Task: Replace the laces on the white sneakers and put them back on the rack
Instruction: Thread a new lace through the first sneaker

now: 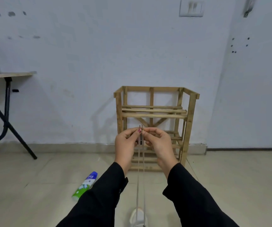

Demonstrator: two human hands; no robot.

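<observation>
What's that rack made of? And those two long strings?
The rack looks like bare, unpainted wood: streaky tan slats with a matte surface. The laces look like flat white woven fabric, though too thin here to be sure; their tips look darker, perhaps plastic.

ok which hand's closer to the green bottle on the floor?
Left. The left hand is above and right of the green bottle, pinching the laces; the right hand pinches them too, from the far side, farther right.
</observation>
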